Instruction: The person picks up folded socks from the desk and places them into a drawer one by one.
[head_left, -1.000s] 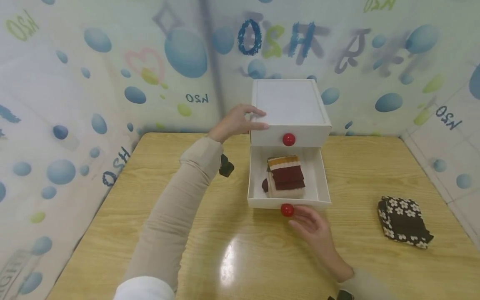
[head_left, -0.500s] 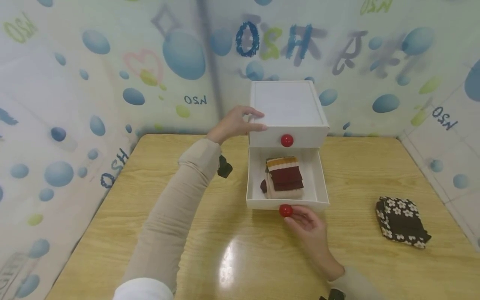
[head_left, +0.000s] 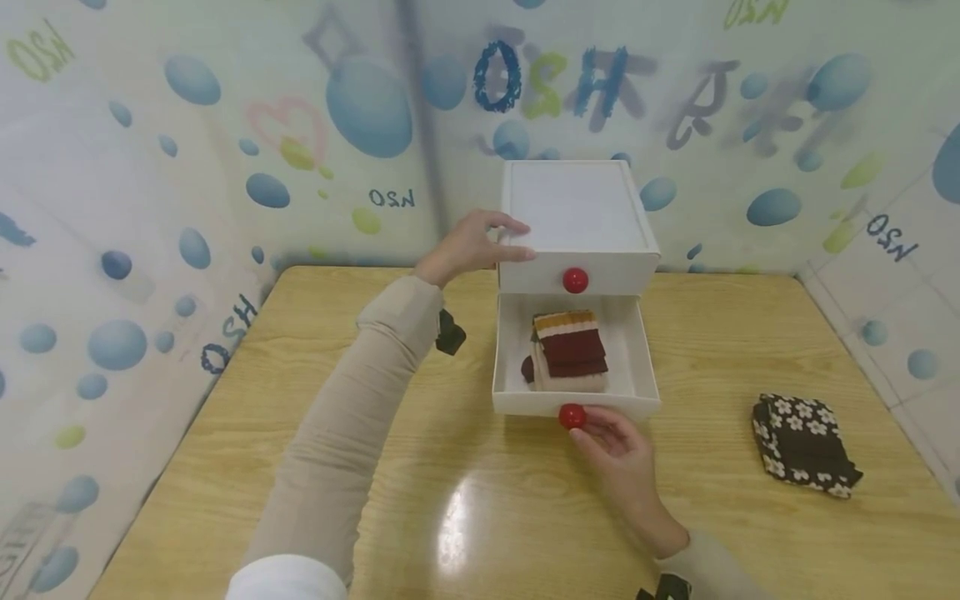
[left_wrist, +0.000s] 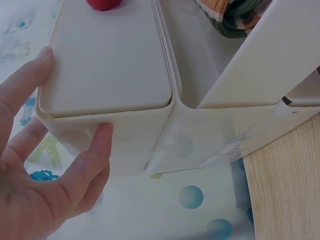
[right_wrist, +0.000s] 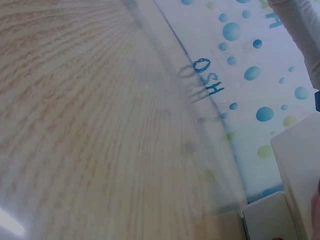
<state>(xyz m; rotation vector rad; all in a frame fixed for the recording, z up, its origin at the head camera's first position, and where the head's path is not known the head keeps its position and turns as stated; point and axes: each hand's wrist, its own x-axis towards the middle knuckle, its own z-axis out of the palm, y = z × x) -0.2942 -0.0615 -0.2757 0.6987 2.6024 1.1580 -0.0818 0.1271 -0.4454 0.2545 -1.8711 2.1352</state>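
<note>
A small white two-drawer unit [head_left: 579, 204] stands at the back of the table, its lower drawer [head_left: 630, 350] pulled out and its upper one closed. My left hand [head_left: 474, 242] holds the unit's upper left front corner, fingers on top and thumb along the front; the left wrist view shows fingertips at the edges of the white casing [left_wrist: 105, 60]. With thumb and fingers, my right hand [head_left: 622, 462] pinches the red round knob [head_left: 572, 416] of the lower drawer. Inside that drawer lies a folded knit bundle [head_left: 572, 350] in dark red, beige and mustard.
A folded dark brown cloth bundle with white flowers [head_left: 806, 446] lies on the wooden table [head_left: 435, 467] at the right. Directly over the open drawer sits the upper drawer's red knob [head_left: 575, 280]. A patterned wall covering [head_left: 360, 108] closes off the back and sides.
My right thumb has come in against the lower knob, where it stood a little apart before. The lower drawer's front has shifted slightly up and inward. My left hand stays at the corner.
</note>
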